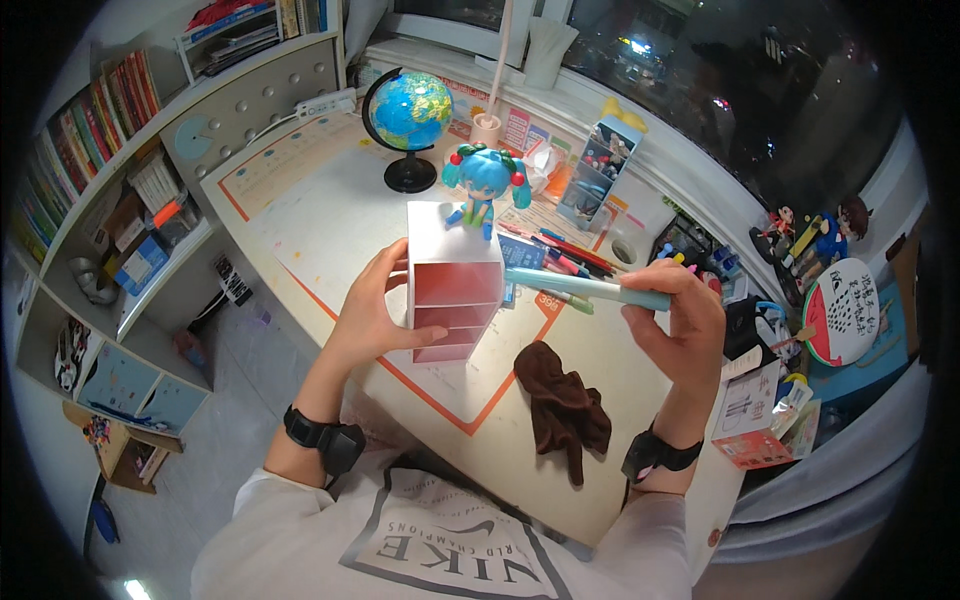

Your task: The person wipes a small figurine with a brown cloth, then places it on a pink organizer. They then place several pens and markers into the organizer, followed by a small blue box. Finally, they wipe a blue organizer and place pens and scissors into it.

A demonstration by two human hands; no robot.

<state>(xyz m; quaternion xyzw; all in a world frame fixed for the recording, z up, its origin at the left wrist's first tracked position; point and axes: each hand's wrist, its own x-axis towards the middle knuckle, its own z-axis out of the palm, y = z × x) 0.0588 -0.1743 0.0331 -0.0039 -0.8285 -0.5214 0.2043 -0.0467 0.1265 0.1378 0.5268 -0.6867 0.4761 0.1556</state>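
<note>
My left hand [386, 307] grips the left side of a small white and pink shelf organizer [456, 285] with several compartments. On its top sits a blue-haired figurine [480, 187]. In my right hand [671, 315] is a light blue brush-like tool [585, 286], whose far end reaches the right side of the organizer; its tip is not clear. A crumpled brown cloth [566, 405] lies on the desk between my forearms. Pens and pencils [566, 251] and a blue booklet [523, 253] lie behind the tool.
A globe [411, 112] stands at the back of the desk [330, 195]. A blue compartment box [600, 172] is near the window. Figures, a round fan [841, 311] and an open carton [761, 427] crowd the right side. Bookshelves [157, 157] stand at the left.
</note>
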